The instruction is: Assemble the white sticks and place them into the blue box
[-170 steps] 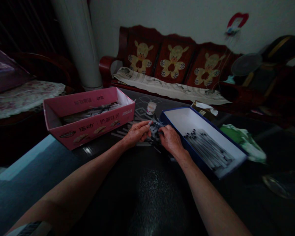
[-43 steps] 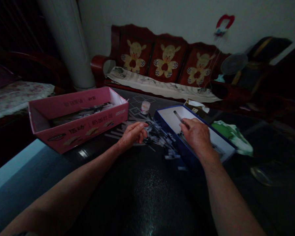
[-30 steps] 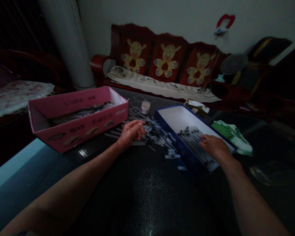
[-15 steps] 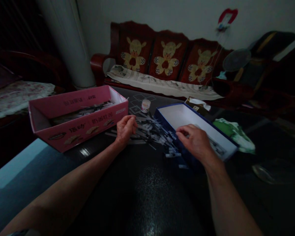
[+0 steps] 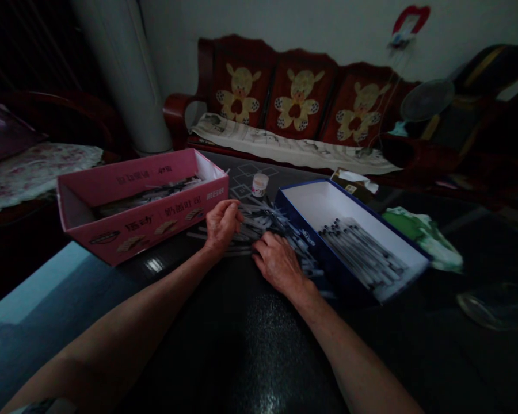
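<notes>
My left hand (image 5: 223,227) is closed, thumb and fingers pinched together, beside the near side of the pink box. What it holds, if anything, is too dark to make out. My right hand (image 5: 280,263) rests with bent fingers at the near edge of a loose pile of slim pen-like sticks (image 5: 263,217), whitish with dark parts. Its fingertips point down among them, and anything between them is hidden. Right of the pile stands a blue box (image 5: 304,201) with a white inside. In it, similar sticks (image 5: 358,250) with dark ends lie side by side in a row.
The pink box (image 5: 172,213), left of the pile, holds more jumbled sticks. A small tub (image 5: 259,184) stands behind the pile. Beyond the blue box are a tissue box (image 5: 354,183) and a green-and-white bag (image 5: 423,233). A wooden sofa (image 5: 297,98) stands behind the dark table.
My right hand has moved left from above the blue box down to the loose pile, uncovering the row of sticks in the box. The left hand has stayed nearly in place.
</notes>
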The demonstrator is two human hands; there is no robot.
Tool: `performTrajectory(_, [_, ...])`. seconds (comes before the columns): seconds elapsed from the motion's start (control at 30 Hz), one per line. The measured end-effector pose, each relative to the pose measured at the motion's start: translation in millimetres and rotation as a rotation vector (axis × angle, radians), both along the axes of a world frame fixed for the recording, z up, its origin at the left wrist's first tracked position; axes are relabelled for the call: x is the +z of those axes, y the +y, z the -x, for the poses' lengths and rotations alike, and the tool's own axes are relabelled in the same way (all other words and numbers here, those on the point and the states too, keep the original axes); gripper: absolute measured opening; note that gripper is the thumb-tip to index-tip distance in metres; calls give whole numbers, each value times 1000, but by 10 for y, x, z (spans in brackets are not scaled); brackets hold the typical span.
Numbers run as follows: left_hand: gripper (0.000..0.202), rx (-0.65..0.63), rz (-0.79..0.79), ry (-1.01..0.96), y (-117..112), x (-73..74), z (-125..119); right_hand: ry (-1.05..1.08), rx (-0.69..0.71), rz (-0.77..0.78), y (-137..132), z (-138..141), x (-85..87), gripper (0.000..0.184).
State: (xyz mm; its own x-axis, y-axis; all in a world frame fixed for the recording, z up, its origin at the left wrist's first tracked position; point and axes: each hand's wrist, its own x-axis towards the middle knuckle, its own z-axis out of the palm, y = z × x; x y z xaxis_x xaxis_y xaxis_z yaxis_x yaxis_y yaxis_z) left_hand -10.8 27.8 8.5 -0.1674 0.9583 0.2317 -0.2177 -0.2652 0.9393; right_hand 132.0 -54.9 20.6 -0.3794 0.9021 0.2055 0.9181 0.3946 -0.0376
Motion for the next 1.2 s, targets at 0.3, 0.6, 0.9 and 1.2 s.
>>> performTrajectory(0.3, [16, 26, -28, -35, 61, 33, 61, 124, 29, 74, 46, -161, 22, 13])
performTrajectory(0.6, [18, 105, -4, -98, 116, 11, 103, 364, -88, -27, 133, -370, 78, 9])
performTrajectory(0.9, [38, -190, 106, -113, -25, 28, -21, 603, -112, -47, 126, -257, 31, 10])
performTrajectory(1.2, [35, -428, 310, -342, -35, 157, 23, 735, 4, 83, 93, -213, 118, 15])
